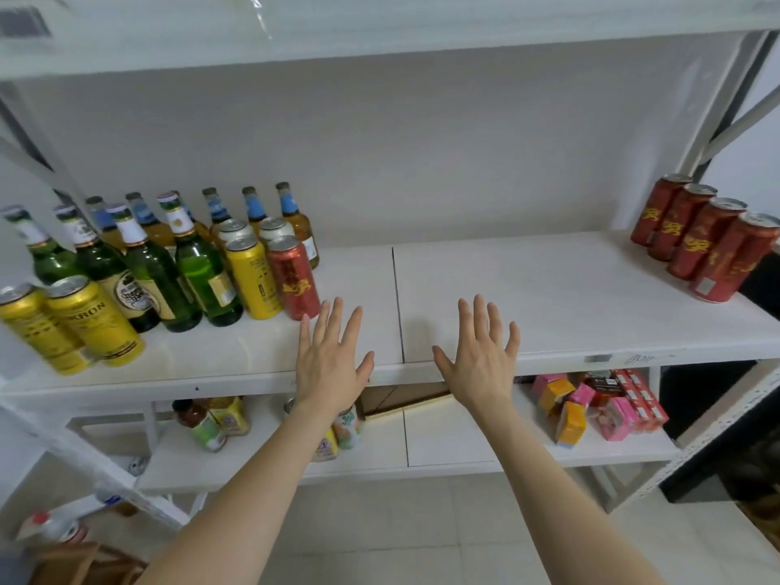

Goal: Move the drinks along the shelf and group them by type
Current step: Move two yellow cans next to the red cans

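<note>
On the white shelf (548,289), drinks crowd the left end: several green bottles (147,268), several amber bottles with blue labels (295,221) at the back, yellow cans (93,323) at the front left, one more yellow can (253,280), two silver-topped cans (274,230) and a lone red can (295,285). Several red cans (700,242) stand in a row at the right end. My left hand (331,356) is spread flat, holding nothing, just right of the lone red can. My right hand (481,356) is spread open over the shelf's front edge.
The lower shelf (456,437) holds small bottles (202,420) at left and pink and orange cartons (599,403) at right. A seam (396,301) splits the middle shelf board. A metal upright (717,99) frames the right side. Tiled floor lies below.
</note>
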Tool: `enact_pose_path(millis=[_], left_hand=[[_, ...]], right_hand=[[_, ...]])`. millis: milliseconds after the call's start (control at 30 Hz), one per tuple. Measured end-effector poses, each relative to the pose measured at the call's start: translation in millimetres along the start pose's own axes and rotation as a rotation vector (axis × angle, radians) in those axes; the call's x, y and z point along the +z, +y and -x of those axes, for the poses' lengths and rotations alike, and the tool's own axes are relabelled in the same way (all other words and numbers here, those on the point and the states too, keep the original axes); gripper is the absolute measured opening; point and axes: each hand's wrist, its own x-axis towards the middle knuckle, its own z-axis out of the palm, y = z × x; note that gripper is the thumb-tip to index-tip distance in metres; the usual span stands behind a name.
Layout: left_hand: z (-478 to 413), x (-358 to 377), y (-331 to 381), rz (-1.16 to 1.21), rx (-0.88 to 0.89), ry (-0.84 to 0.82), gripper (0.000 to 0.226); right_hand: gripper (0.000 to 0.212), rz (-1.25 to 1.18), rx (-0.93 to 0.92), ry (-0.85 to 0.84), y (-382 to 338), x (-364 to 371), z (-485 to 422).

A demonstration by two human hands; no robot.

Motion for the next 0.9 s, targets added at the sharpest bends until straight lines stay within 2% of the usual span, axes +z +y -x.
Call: enact_pose_path(millis=[600,900], left_hand=[[99.2,-25.6,-345.1,0.038,-0.126,0.014,0.072],[109.1,-10.2,-474.9,0.035,-0.252,0.011,0.077]], right_hand=[[0.081,-0.039,-0.100,0.005,-334.8,49.6,49.2],[0.081,-0.152,-0.184,0.008,-473.4,82.0,32.6]])
